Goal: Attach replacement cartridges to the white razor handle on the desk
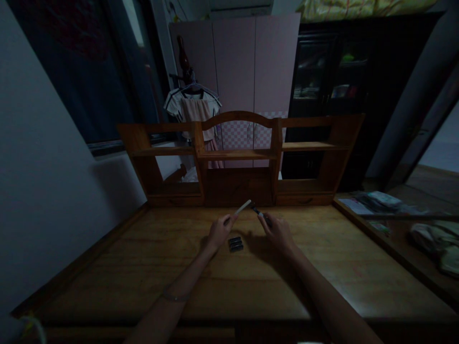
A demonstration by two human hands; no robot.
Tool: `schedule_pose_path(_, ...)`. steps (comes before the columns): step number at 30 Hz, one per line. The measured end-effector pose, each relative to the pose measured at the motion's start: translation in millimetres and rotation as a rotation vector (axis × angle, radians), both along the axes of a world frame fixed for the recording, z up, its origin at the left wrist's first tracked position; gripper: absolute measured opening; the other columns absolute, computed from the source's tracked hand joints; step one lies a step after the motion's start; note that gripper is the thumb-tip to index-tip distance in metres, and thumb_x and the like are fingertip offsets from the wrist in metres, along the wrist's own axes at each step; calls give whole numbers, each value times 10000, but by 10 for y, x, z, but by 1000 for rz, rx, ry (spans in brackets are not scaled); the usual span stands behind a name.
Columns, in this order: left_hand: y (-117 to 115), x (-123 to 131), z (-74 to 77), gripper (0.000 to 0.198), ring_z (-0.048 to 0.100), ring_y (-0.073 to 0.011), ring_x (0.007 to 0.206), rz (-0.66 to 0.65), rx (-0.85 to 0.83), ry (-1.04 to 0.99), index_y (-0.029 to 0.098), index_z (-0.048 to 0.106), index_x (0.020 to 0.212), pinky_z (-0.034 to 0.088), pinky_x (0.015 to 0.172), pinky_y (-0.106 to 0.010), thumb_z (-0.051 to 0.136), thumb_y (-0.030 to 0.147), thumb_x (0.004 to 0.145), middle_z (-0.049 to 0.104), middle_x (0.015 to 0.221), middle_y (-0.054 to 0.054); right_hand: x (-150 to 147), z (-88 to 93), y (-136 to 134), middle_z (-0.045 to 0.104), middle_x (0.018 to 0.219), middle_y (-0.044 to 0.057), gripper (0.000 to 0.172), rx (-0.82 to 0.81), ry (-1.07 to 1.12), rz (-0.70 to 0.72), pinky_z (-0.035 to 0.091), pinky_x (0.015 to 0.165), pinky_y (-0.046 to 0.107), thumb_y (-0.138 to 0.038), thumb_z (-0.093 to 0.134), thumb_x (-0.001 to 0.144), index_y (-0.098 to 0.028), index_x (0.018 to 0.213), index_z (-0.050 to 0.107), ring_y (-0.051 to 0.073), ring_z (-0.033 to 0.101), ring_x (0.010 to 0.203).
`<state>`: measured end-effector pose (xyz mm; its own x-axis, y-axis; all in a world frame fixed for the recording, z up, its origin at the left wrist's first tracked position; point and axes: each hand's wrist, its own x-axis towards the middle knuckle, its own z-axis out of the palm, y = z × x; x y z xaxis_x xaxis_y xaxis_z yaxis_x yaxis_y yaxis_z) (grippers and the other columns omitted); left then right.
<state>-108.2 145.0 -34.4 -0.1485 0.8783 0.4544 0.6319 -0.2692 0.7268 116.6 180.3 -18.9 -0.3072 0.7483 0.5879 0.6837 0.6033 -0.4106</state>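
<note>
My left hand (219, 232) is closed around the lower end of a slim pale stick (244, 207), which slants up to the right. In my right hand (280, 233) is a small tool with a dark head and a light collar (256, 209); dim light hides its exact kind. The tool's head points up and left, close to the stick's tip; whether they touch is unclear. Below and between the hands, a small group of dark oblong pieces (235, 244) lies side by side on the wooden desk (150, 267).
A wooden shelf unit (238, 154) with open compartments and low drawers stands along the desk's far edge. Raised wooden rims border the desk's sides. Beyond the right rim lie plastic-wrapped items (383, 200) and a pale bundle (426, 239). A white wall (53, 191) flanks the left.
</note>
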Motion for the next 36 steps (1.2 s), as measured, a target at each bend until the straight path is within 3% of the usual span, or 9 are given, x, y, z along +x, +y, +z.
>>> schedule_pose_path(7,-19,45,14,442,477,-113,611,-71,-15,31,157,591,708,313,565,-210,423,529,875,538,640,18,-7,3,-7,696,753,69,433,9,7,-15,343,556,234,-481,324,953,-199,992,651,175,643,674)
schedule_pose_path(26,-42,58,9,460,531,-128,619,82,-39,180,190,641,754,302,572,-219,408,570,870,606,670,-2,-1,-32,21,705,786,50,300,1,-19,10,331,561,240,-388,398,922,-194,976,621,171,643,666)
schedule_pose_path(36,-26,38,-6,466,545,-141,635,133,-74,218,205,636,756,291,574,-223,400,591,865,632,694,-13,-5,-3,-9,703,799,64,361,-18,-16,10,361,572,244,-401,362,939,-209,1157,577,187,651,686)
